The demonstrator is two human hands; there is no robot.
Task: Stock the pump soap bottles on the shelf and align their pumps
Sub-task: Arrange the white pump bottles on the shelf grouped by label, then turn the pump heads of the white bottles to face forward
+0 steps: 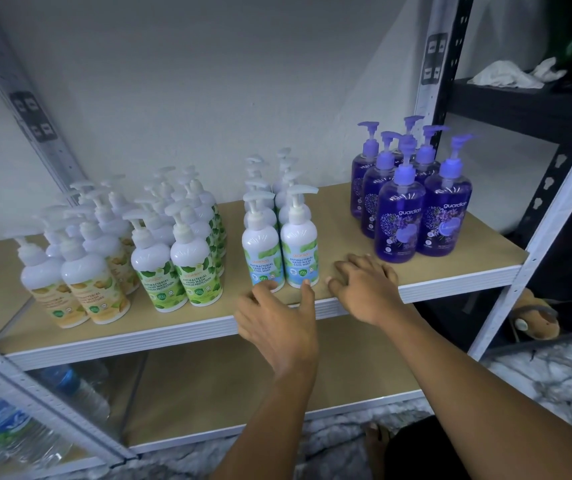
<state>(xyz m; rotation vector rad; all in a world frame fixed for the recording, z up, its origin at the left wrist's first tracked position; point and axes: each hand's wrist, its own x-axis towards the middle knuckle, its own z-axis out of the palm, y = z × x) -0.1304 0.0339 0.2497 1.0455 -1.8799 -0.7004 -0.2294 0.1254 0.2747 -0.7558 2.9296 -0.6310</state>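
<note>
At the shelf (450, 287) edge I see the left hand (277, 323) spread wide, fingertips (266, 286) by the base of the cool mint bottles (299, 251), holding nothing; the right hand (364, 289) lies flat, relaxed, beside them.

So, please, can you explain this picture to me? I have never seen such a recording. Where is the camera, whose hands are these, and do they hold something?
There is no machine here. One camera sits on a person's head and looks down, so both arms are that person's own. The left hand reaches with straight fingers to the foot of the two front cool mint bottles; the right hand rests on the shelf board. Neither holds anything. On the board stand four groups of pump bottles: yellow-labelled bottles, green-labelled bottles, the cool mint ones and purple bottles.
</note>
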